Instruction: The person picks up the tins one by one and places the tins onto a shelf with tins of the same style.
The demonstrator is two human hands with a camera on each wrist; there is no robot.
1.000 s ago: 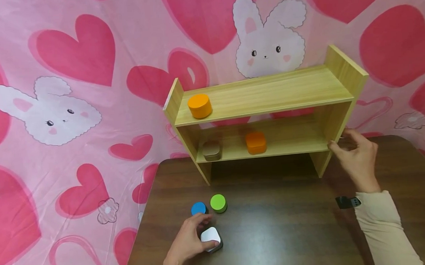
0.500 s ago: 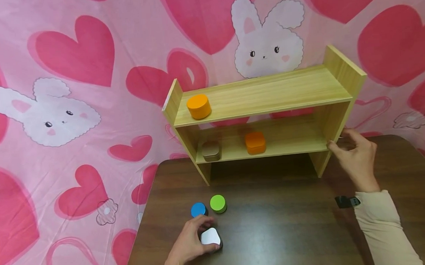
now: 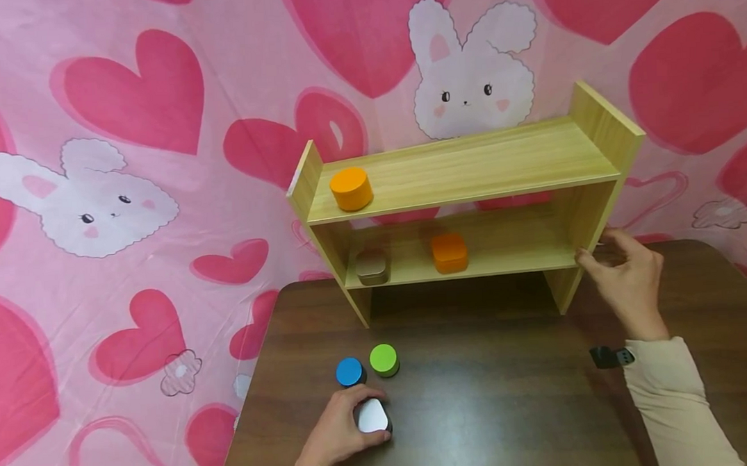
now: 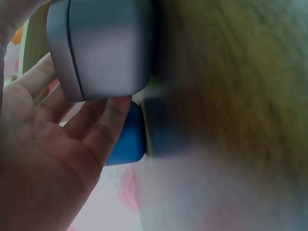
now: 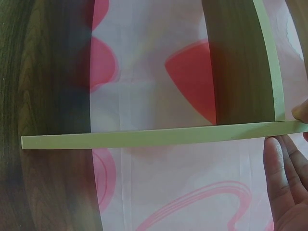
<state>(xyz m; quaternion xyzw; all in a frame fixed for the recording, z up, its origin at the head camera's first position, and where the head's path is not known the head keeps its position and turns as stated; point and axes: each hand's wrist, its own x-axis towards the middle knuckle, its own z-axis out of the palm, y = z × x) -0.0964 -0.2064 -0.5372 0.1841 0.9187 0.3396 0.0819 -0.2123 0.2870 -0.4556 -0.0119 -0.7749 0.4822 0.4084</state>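
Observation:
My left hand (image 3: 340,430) holds a silver rounded-square tin (image 3: 372,416), thumb on the near side and fingers on the far side. In the left wrist view the tin's grey wall (image 4: 109,48) shows a lid seam. Just beyond the fingers stands a round blue tin (image 3: 350,371), and a round green tin (image 3: 384,360) is beside it. At the far right, my right hand (image 3: 631,283) grips the side panel of a small wooden shelf (image 3: 483,160). Thumb and fingers lie on opposite faces of that panel (image 5: 159,137).
An orange round tin (image 3: 351,189) sits at the left of the shelf's top board. The lower board bears a silver tin (image 3: 371,267) and an orange rounded-square tin (image 3: 449,252). Behind the brown table (image 3: 480,381) hangs a pink heart-patterned cloth (image 3: 234,58).
The left hand's fingers have drawn in around the silver tin's far side, and the thumb has settled at its near corner. The right hand stays on the shelf panel.

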